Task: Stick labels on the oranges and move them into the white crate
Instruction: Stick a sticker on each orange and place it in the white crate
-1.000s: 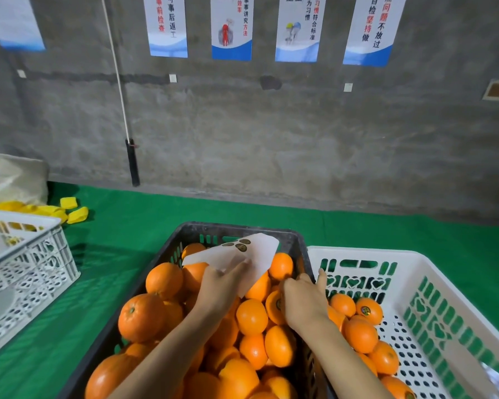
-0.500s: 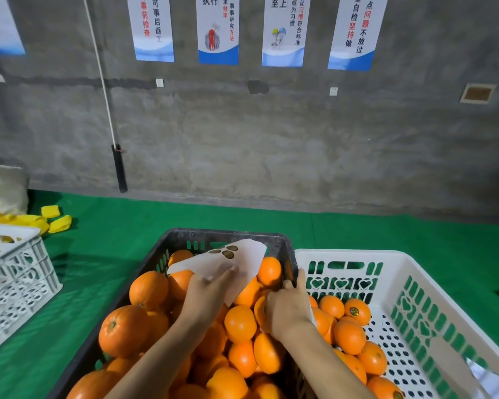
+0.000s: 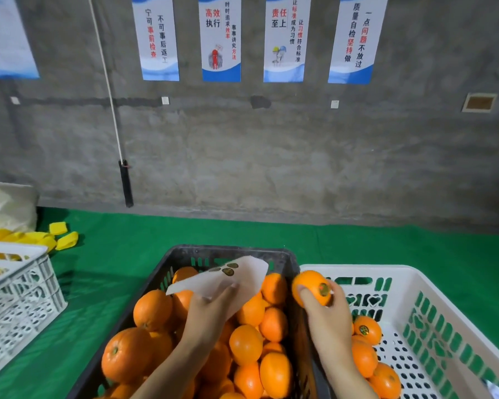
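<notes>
A black crate (image 3: pixel 185 256) in front of me is heaped with unlabelled oranges (image 3: pixel 245 344). My left hand (image 3: pixel 211 309) holds a white label sheet (image 3: pixel 236 279) over them; a few dark round labels sit near its far end. My right hand (image 3: pixel 326 309) grips a labelled orange (image 3: pixel 310 286) above the rim between the black crate and the white crate (image 3: pixel 455 306) on the right. Its sticker faces me. Several labelled oranges (image 3: pixel 366 329) lie in the white crate's near left part.
Both crates stand on a green mat (image 3: pixel 113 272) before a grey concrete wall. A second white crate (image 3: pixel 18 300) sits at the left edge. Yellow pieces (image 3: pixel 61 237) and a pale bag (image 3: pixel 6 205) lie behind it. A black pole (image 3: pixel 126 182) leans at the wall.
My right hand has lifted an orange out of the black crate and carried it right, up to the white crate's rim. The left hand keeps the sheet in about the same place.
</notes>
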A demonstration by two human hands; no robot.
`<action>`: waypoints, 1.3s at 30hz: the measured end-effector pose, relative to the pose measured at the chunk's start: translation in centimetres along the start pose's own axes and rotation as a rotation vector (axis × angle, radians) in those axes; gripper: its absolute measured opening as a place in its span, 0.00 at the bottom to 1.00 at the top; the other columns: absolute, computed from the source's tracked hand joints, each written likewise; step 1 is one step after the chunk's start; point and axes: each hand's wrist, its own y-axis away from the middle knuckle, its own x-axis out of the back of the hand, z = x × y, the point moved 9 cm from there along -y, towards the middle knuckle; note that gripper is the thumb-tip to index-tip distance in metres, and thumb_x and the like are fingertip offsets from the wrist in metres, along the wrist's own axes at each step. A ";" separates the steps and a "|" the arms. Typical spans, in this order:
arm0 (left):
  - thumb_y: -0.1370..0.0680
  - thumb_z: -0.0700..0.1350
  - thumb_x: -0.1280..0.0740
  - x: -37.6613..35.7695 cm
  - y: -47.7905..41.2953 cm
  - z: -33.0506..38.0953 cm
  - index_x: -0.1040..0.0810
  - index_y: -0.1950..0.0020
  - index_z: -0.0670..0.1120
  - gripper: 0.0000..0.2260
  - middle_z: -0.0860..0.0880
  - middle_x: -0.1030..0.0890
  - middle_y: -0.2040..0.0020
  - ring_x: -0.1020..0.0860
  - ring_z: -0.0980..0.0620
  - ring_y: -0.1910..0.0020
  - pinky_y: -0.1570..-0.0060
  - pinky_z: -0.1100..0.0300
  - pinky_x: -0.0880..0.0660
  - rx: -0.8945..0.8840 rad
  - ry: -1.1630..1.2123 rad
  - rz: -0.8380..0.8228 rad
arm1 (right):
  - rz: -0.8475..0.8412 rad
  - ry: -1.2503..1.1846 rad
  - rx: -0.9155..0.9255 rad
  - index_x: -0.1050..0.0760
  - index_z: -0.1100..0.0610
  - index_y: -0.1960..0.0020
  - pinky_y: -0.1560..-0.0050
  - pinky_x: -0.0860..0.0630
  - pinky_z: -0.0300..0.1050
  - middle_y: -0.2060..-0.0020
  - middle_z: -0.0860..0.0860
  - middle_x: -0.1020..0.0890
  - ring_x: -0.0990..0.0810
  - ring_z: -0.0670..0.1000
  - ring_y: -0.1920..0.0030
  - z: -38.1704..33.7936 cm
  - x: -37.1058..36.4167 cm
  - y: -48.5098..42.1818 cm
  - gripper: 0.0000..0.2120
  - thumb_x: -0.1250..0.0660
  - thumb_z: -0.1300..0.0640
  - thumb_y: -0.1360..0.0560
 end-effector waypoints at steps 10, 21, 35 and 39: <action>0.21 0.51 0.31 -0.2 -0.5 -1.7 0.16 0.55 0.46 0.10 0.48 0.16 0.62 0.19 0.47 0.60 0.64 0.57 0.28 0.085 -0.064 0.009 | 0.208 0.671 -0.117 0.32 0.50 0.29 0.31 0.41 0.58 0.37 0.57 0.31 0.35 0.61 0.33 4.1 4.7 -2.8 0.33 0.25 0.51 0.31; 0.21 0.58 0.35 -3.9 2.5 3.4 0.25 0.37 0.69 0.13 0.61 0.18 0.43 0.19 0.58 0.44 0.50 0.67 0.21 -0.473 -0.328 -0.401 | 0.034 0.222 0.604 0.23 0.52 0.40 0.36 0.31 0.46 0.43 0.44 0.24 0.28 0.47 0.39 -5.6 0.6 2.3 0.17 0.40 0.44 0.21; 0.26 0.56 0.30 -5.4 3.3 2.6 0.22 0.36 0.61 0.17 0.49 0.18 0.38 0.19 0.47 0.39 0.46 0.58 0.20 -0.133 0.055 -0.566 | -0.637 -0.371 0.049 0.38 0.42 0.27 0.48 0.19 0.41 0.45 0.36 0.18 0.18 0.42 0.42 -2.7 -5.4 3.3 0.42 0.20 0.52 0.34; 0.24 0.60 0.31 -3.9 1.6 2.4 0.18 0.37 0.53 0.19 0.44 0.16 0.40 0.17 0.41 0.41 0.45 0.43 0.19 -0.046 0.179 -0.400 | -0.599 -0.207 0.141 0.38 0.38 0.26 0.43 0.20 0.44 0.43 0.34 0.20 0.20 0.40 0.41 -3.1 -5.3 3.5 0.40 0.22 0.59 0.29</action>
